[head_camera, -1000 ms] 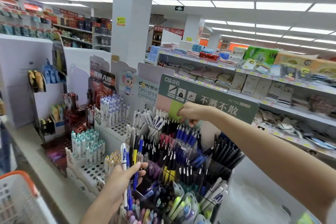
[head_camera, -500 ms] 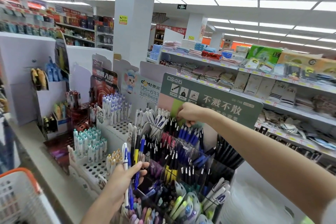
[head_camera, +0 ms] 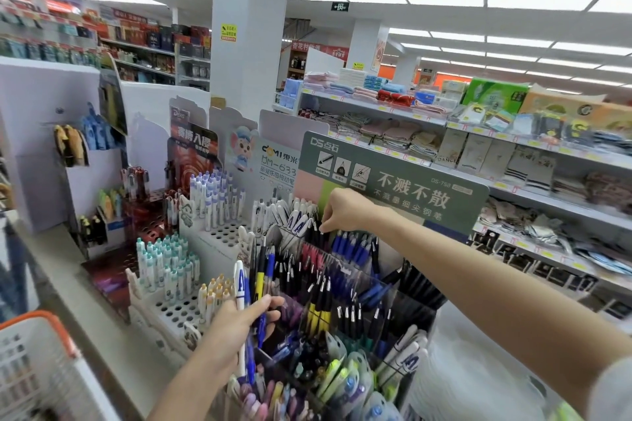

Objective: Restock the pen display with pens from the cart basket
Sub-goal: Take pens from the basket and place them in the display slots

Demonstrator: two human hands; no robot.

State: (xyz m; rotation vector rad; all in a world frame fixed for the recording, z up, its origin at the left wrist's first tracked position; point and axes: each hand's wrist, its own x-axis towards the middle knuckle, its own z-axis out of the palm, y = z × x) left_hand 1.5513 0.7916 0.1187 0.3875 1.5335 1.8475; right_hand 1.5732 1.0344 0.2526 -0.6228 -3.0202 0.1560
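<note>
A tiered clear pen display stands in front of me, its compartments packed with black, blue, red and yellow pens. My left hand grips a bunch of pens upright at the display's front left: a white one, a yellow-black one and blue ones. My right hand reaches across to the back row under the green sign and pinches the top of a dark pen standing there. The cart basket, white mesh with an orange rim, shows at the lower left.
White perforated stands with teal, yellow and purple-white pens sit left of the display. A white pillar rises behind. Shelves of towels, socks and packets run along the right. A grey counter edge lies between basket and stands.
My right hand has dropped slightly from the green sign's lower edge onto the tops of the back-row pens. My left hand keeps its bunch in about the same place.
</note>
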